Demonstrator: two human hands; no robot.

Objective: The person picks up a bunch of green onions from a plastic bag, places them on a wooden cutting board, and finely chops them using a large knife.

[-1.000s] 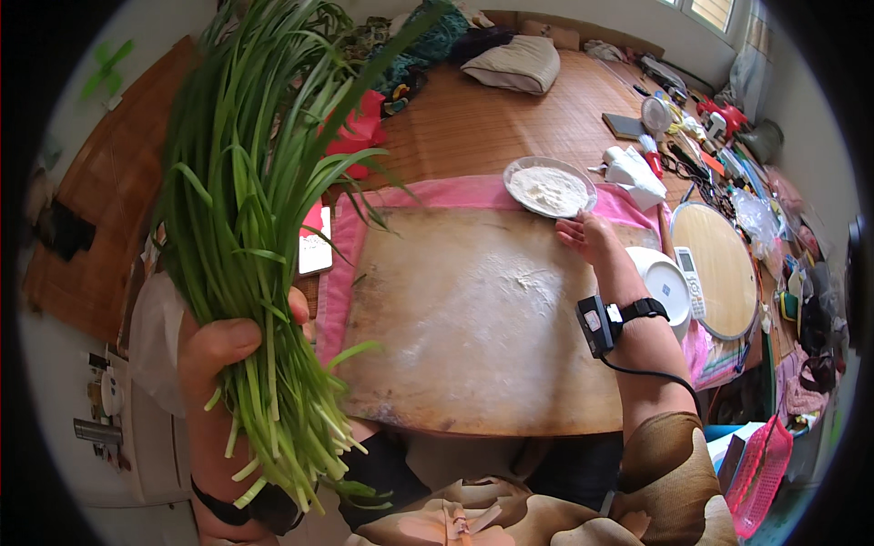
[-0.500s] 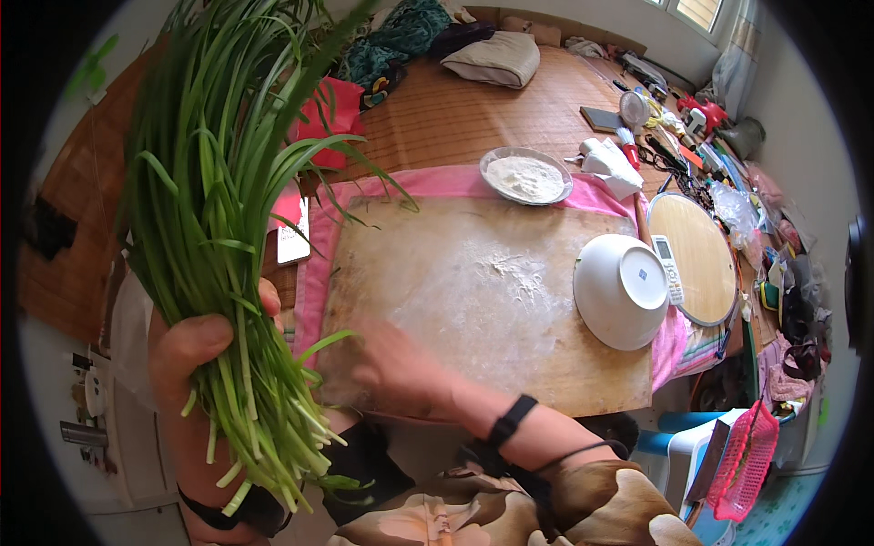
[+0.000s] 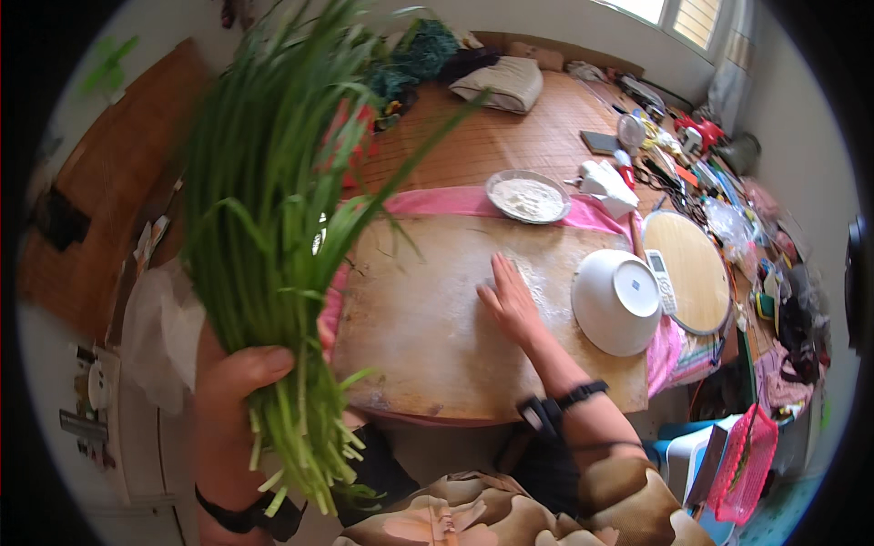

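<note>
blotched brown top (image 3: 455,505), dark legwear (image 3: 390,462); black straps (image 3: 584,393) on both wrists, dark cable (image 3: 605,445) at right forearm.

One green bunch (image 3: 264,227), one board (image 3: 419,309), perhaps two pillows (image 3: 501,85).

Daylight glared white at the pale-framed glass window (image 3: 674,16) far beyond the bare right hand (image 3: 514,311), leaving sheen on the brown woven mat (image 3: 510,136). Blur softened the long green stalks (image 3: 269,191) above the bare left hand (image 3: 238,373); fisheye distortion curved the edges.

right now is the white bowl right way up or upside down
Upside down: the white bowl shows its round foot on top, mouth down on the board.
</note>
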